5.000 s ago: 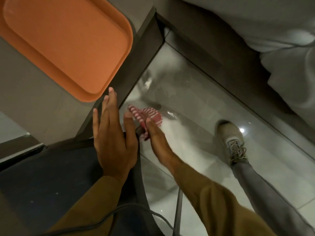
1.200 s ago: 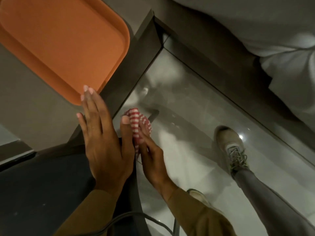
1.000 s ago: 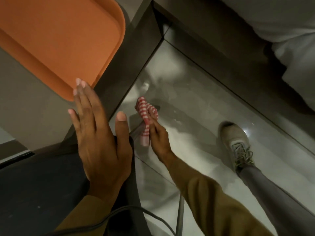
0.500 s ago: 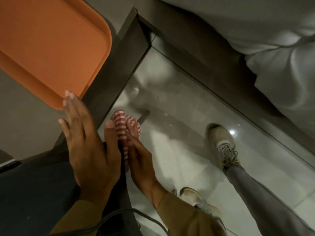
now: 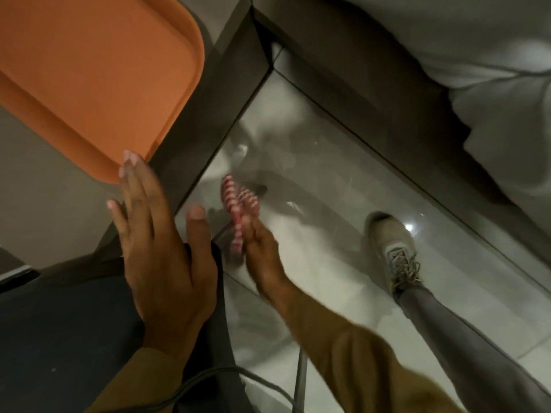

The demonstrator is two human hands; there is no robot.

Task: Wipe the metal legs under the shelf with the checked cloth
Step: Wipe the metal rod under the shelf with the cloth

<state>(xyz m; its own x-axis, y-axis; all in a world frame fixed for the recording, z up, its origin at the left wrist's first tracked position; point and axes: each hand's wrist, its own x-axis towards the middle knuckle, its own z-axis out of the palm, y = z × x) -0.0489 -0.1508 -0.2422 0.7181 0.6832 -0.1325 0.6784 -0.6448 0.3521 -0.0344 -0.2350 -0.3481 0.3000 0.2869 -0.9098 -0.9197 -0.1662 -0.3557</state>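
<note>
My right hand [image 5: 261,251] reaches down below the shelf's edge and grips the red and white checked cloth [image 5: 238,210], which is wrapped around a thin metal leg [image 5: 220,235]. Most of the leg is hidden by the cloth and my hands. My left hand [image 5: 161,245] lies flat with fingers spread on the dark shelf top [image 5: 59,323], fingertips near the orange tray. The right hand and cloth are blurred by motion.
An orange tray [image 5: 89,70] lies on the grey surface [image 5: 44,210] at upper left. Glossy floor tiles [image 5: 328,180] lie below, with my shoe [image 5: 393,245] and grey trouser leg on the right. White bedding [image 5: 477,84] fills the upper right. A cable [image 5: 208,380] runs across the bottom.
My right hand has slid the cloth down the leg, away from me, compared with half a second ago. The left hand stays flat on the shelf. My second shoe has left the view.
</note>
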